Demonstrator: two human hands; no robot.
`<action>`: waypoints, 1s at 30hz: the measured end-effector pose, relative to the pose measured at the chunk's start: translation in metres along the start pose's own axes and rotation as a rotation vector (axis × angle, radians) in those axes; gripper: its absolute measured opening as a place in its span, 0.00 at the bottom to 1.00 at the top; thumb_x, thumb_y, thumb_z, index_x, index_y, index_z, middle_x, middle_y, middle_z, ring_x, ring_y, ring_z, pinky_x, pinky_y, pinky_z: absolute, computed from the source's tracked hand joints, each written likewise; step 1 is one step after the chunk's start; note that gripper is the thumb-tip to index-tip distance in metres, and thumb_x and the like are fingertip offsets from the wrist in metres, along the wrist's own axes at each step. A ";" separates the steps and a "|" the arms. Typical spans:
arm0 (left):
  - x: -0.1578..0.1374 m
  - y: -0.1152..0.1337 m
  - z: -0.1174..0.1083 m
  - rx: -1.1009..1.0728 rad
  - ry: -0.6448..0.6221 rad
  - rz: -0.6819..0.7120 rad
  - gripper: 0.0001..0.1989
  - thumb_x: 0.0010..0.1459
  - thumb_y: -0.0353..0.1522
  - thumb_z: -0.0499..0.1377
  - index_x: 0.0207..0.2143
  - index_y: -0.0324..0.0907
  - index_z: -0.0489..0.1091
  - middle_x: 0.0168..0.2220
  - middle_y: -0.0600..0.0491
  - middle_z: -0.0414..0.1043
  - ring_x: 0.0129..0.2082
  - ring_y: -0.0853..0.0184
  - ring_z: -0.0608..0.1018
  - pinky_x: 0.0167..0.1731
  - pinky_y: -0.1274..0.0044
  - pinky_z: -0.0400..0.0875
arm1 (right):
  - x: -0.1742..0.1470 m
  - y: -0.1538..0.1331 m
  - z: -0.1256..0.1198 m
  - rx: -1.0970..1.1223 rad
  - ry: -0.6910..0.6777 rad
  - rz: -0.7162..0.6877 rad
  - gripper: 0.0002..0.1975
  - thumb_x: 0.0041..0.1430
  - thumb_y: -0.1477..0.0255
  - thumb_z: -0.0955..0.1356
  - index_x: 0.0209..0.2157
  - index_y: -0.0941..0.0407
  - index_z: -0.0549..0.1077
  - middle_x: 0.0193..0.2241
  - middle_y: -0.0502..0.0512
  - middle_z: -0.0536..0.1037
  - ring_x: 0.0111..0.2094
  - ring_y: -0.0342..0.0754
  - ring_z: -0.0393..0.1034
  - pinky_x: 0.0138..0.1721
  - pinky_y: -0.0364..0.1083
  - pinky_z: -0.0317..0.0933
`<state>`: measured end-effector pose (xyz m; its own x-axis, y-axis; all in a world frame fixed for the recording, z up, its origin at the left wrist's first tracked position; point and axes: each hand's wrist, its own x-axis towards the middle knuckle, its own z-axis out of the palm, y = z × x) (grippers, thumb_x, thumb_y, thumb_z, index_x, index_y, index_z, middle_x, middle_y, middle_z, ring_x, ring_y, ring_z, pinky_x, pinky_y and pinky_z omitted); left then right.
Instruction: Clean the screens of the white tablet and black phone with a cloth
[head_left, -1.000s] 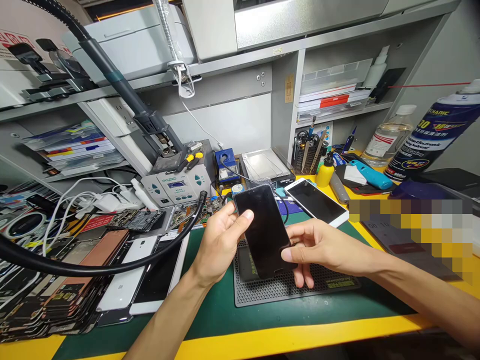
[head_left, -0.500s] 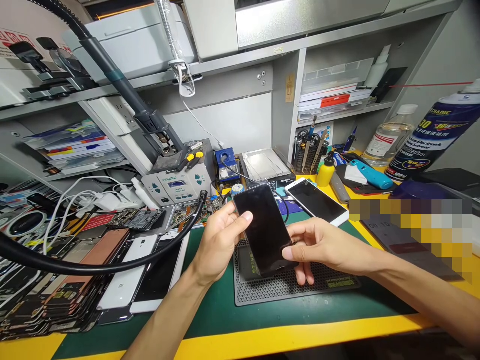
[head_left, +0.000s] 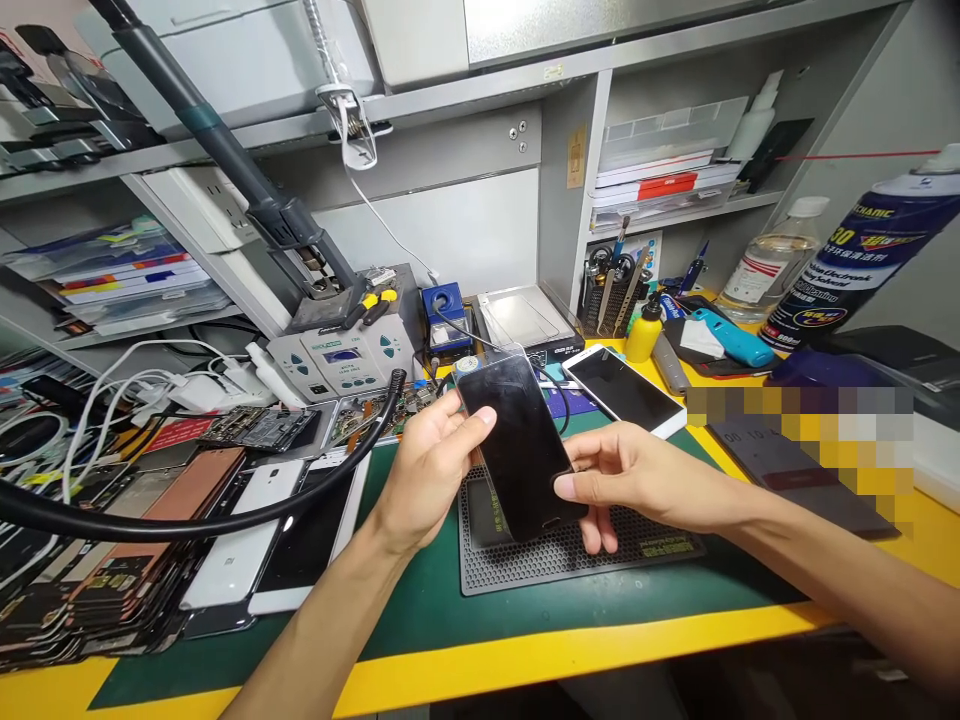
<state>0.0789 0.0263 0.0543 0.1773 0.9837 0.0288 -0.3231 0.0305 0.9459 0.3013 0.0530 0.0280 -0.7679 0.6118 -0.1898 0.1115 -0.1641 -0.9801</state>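
Note:
A black smartphone point(head_left: 517, 450) with a dark screen is held up at a tilt between both hands. My left hand point(head_left: 431, 465) grips its left edge, the thumb lying over the glass near the upper part. At the lower right edge, my right hand point(head_left: 630, 475) pinches the phone, its thumb on the front and the other fingers behind or below. Beneath the phone lies a grey perforated mat point(head_left: 570, 560) on the green work surface point(head_left: 420, 620). The phone's back is hidden.
Stacked phone parts point(head_left: 112, 580), a white phone back point(head_left: 244, 540) and a black hose point(head_left: 225, 525) lie left. Behind stands a control station point(head_left: 349, 360). A white-framed phone point(head_left: 626, 390), a yellow bottle point(head_left: 645, 330) and a spray can point(head_left: 847, 260) are at right.
The whole view has shifted slightly, so the scene sits a little further left and up. Both hands keep their hold on the smartphone, with hardly any change in its tilt.

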 end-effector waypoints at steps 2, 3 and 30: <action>0.000 0.000 0.001 0.011 0.016 0.007 0.22 0.62 0.32 0.63 0.57 0.37 0.70 0.48 0.44 0.80 0.50 0.57 0.80 0.50 0.69 0.75 | -0.001 -0.001 0.000 -0.017 -0.003 -0.002 0.16 0.63 0.63 0.71 0.28 0.56 0.64 0.23 0.55 0.81 0.24 0.47 0.77 0.25 0.41 0.66; 0.001 -0.001 0.001 0.017 0.024 0.008 0.22 0.61 0.32 0.65 0.56 0.37 0.71 0.48 0.44 0.80 0.50 0.56 0.80 0.50 0.69 0.75 | -0.001 -0.001 0.001 -0.023 -0.007 -0.005 0.17 0.64 0.63 0.71 0.28 0.56 0.64 0.23 0.55 0.81 0.24 0.47 0.77 0.25 0.41 0.66; 0.001 0.001 0.000 -0.001 -0.008 -0.005 0.18 0.63 0.29 0.61 0.55 0.38 0.72 0.50 0.45 0.79 0.52 0.57 0.79 0.52 0.69 0.72 | -0.001 -0.003 0.002 0.033 -0.018 0.011 0.18 0.61 0.61 0.73 0.28 0.57 0.65 0.23 0.55 0.81 0.24 0.47 0.77 0.25 0.42 0.67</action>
<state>0.0786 0.0271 0.0555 0.1865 0.9821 0.0266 -0.3227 0.0357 0.9458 0.3003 0.0509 0.0308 -0.7783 0.5956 -0.1989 0.0993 -0.1960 -0.9756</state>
